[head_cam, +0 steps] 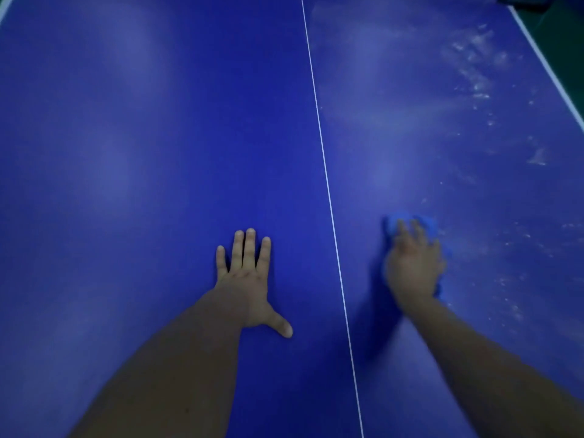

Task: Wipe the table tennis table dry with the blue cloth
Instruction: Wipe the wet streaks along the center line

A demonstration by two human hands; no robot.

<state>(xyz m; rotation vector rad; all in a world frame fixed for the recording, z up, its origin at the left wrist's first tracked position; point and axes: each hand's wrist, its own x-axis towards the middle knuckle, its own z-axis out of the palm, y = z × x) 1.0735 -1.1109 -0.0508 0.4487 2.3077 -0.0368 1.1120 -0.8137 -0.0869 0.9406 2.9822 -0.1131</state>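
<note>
The blue table tennis table (pixel 142 137) fills the view, split by a thin white centre line (pixel 325 172). My left hand (pixel 248 279) lies flat on the table just left of that line, fingers straight and thumb spread. My right hand (pixel 412 267) presses down on the light blue cloth (pixel 398 221) on the right half; it is blurred by motion, and the cloth shows mostly past the fingertips and along the hand's right side. Pale wet streaks and droplets (pixel 477 77) cover the right half, running from the far end to beside the cloth.
The table's white right edge line (pixel 550 74) runs diagonally at the upper right, with dark green floor (pixel 568 33) beyond it. A dark object (pixel 521 1) sits at the far top right corner. A sliver of white edge shows at the top left.
</note>
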